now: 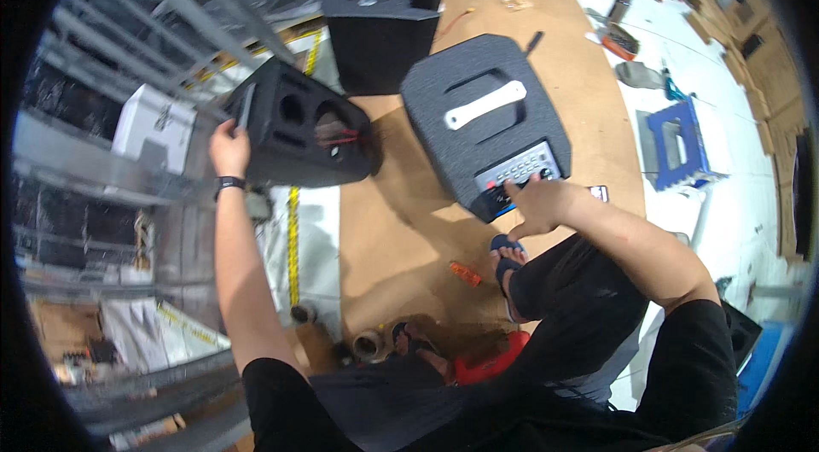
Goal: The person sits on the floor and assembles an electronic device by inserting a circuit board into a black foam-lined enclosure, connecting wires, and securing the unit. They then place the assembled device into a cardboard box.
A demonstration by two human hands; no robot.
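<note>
My left hand (229, 147) is closed at the near-left edge of a black speaker cabinet (281, 166), beside a narrow grey strip (247, 106) on that edge. Round openings show in this cabinet, with red wires in one. To the right lies a larger dark grey textured speaker cabinet (435, 132) with a silver carrying handle (486, 104). At its near end is a grey control panel (531, 163) with rows of knobs. My right hand (539, 203) rests over the panel's near edge, fingers stretched and thumb apart; its fingertips partly cover the controls.
Further speaker cabinets (380, 46) stand behind on the brown floor sheet (401, 239). A white box (153, 129) sits on the metal rack at left. A blue step stool (678, 145) stands at right, a phone (599, 193) nearer. An orange object (465, 273) lies near my feet.
</note>
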